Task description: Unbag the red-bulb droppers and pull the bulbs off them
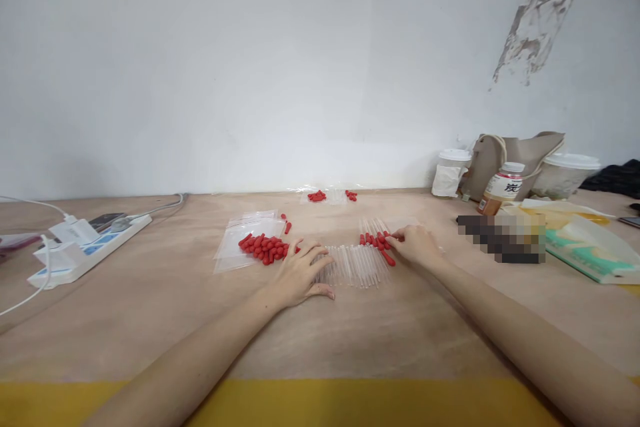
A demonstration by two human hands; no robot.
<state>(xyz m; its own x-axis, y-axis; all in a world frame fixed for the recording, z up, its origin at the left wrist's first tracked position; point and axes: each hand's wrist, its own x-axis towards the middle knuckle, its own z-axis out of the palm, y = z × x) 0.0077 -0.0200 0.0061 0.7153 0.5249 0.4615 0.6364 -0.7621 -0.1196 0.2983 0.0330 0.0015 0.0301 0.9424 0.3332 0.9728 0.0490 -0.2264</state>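
Observation:
A pile of red rubber bulbs (265,248) lies on clear plastic bags (229,255), left of centre on the table. My left hand (301,272) rests between that pile and a row of thin clear tubes (355,265). Its fingers are spread, the fingertips beside the nearest bulbs and over the left end of the tubes. At the row's right end, my right hand (414,244) has thumb and fingers closed at a red bulb (387,240), in a cluster of tubes fitted with red bulbs. The fingers partly hide the grip.
Small bags with red bulbs (317,196) lie by the wall. At left is a power strip (110,240) with chargers and cables. On the right stand a lidded cup (451,170), a bottle (503,188), a beige bag (520,157) and a tissue pack (590,250).

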